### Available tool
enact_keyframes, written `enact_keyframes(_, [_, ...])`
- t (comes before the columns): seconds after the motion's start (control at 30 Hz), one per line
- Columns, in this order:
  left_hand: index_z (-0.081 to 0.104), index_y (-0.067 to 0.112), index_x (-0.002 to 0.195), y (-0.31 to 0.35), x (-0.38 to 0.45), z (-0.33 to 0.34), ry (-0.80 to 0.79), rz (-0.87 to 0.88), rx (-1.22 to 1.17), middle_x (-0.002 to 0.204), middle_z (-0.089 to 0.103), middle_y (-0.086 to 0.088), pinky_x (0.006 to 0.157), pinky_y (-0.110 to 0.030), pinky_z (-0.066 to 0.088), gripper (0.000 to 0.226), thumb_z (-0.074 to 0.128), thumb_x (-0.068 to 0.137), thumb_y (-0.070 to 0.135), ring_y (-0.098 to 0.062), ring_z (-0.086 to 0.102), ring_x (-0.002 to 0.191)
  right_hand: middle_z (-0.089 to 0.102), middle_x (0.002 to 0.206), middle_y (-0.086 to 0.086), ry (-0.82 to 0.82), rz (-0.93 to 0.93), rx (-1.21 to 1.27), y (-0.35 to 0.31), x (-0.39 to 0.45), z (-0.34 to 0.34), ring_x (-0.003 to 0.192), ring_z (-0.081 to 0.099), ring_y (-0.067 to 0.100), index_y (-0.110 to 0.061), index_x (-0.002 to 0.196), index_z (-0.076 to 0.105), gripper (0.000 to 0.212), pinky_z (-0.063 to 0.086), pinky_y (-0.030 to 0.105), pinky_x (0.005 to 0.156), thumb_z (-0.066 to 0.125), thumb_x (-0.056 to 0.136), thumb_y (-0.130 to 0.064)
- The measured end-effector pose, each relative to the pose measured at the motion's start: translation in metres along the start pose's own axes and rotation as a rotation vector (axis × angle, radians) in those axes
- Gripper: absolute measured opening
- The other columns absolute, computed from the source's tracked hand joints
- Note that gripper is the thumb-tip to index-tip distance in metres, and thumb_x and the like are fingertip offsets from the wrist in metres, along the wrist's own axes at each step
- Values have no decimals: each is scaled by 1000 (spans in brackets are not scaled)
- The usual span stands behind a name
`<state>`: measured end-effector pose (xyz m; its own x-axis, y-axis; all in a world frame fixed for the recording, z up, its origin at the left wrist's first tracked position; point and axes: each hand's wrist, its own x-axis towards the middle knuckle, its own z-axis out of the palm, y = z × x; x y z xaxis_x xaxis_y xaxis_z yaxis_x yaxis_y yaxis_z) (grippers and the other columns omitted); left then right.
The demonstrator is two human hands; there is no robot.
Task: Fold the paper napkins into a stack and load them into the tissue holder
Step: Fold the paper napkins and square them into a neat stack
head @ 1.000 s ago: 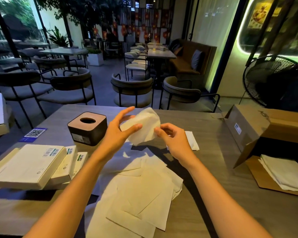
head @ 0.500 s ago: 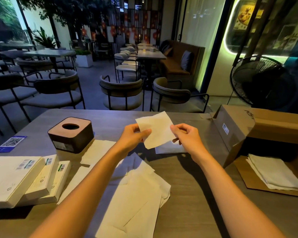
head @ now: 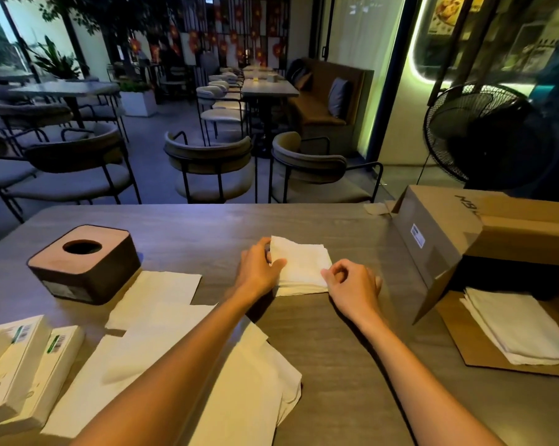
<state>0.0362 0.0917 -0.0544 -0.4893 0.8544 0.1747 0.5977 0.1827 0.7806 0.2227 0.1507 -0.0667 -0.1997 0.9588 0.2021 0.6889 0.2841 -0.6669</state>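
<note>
Pinching folded napkin (head: 300,265) on stack: left hand (head: 258,268) grips left edge, right hand (head: 349,284) nips near corner; flimsy, tear-prone, hold by edges

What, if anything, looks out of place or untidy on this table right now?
The loose napkins near the front edge lie askew and overlapping, not squared like the stack under the left hand and right hand. The box lies tipped on its side.

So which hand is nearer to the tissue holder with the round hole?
The left hand. It grips the left edge of the folded napkin stack, to the right of the tissue holder. The right hand pinches the stack's right corner, farther away.
</note>
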Motion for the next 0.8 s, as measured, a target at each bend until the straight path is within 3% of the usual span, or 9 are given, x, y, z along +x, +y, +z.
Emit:
enact_keyframes(0.07, [42, 24, 142, -2, -1, 2, 30, 20, 131, 134, 49, -7, 97, -40, 51, 58, 69, 91, 31, -22, 51, 115, 64, 92, -9, 36, -45, -113, -3, -1, -2, 104, 54, 19, -30, 97, 65, 14, 29, 36, 87, 68, 93, -43])
enact_keyframes(0.17, [37, 28, 148, 4, -5, 2, 83, 211, 323, 148, 34, -6, 111, -42, 36, 58, 61, 95, 38, -24, 37, 132, 56, 122, -6, 87, -192, -156, -10, 1, -3, 119, 48, 17, -29, 124, 59, 30, 28, 33, 93, 61, 97, -42])
enact_keyframes(0.23, [35, 31, 150, 7, -8, 3, 10, 369, 469, 157, 30, -2, 116, -42, 23, 53, 48, 101, 45, -22, 28, 143, 51, 144, -2, 35, -336, -185, -15, 3, -1, 135, 44, 18, -27, 142, 52, 42, 29, 35, 104, 54, 102, -39])
enact_keyframes(0.3, [26, 31, 155, 6, -11, 6, -165, 398, 614, 164, 22, 1, 120, -46, 13, 56, 35, 103, 51, -20, 16, 151, 34, 163, -1, -126, -392, -259, -17, 2, 2, 151, 28, 16, -25, 156, 37, 51, 21, 39, 117, 42, 107, -37])
enact_keyframes(0.4, [5, 34, 159, -2, -17, 13, -394, 304, 698, 168, 0, 6, 123, -49, 2, 57, 16, 105, 52, -18, -2, 154, 14, 171, -1, -328, -344, -374, -13, -4, 8, 158, 9, 15, -24, 163, 20, 53, 10, 42, 125, 24, 112, -36])
enact_keyframes(0.5, [-2, 38, 158, -4, -20, 12, -426, 296, 676, 167, -8, 7, 123, -49, -1, 58, 9, 103, 56, -17, -9, 154, 8, 172, -1, -365, -314, -433, -12, -6, 11, 159, 4, 15, -23, 164, 15, 54, 5, 43, 127, 17, 112, -36])
enact_keyframes(0.63, [7, 35, 159, -3, -30, -13, -331, 272, 563, 168, 0, 5, 121, -50, -3, 59, 20, 105, 53, -18, -8, 154, 1, 173, 0, -340, -327, -379, -16, -9, 5, 159, -3, 17, -29, 164, 10, 54, -2, 43, 127, 16, 111, -40])
enact_keyframes(0.7, [19, 32, 157, -12, -36, -40, -173, 210, 572, 166, 14, 4, 120, -49, 5, 57, 31, 104, 50, -20, 7, 153, -5, 172, -2, -315, -344, -294, -19, -13, 1, 158, -8, 15, -36, 163, 5, 56, -7, 41, 127, 15, 110, -46])
enact_keyframes(0.8, [43, 25, 143, -34, -47, -88, 13, 55, 530, 148, 44, -2, 112, -43, 23, 42, 44, 103, 39, -23, 36, 137, -5, 172, -5, -274, -401, -237, -33, -22, 1, 157, -9, 12, -39, 162, 5, 56, -9, 38, 126, 17, 108, -49])
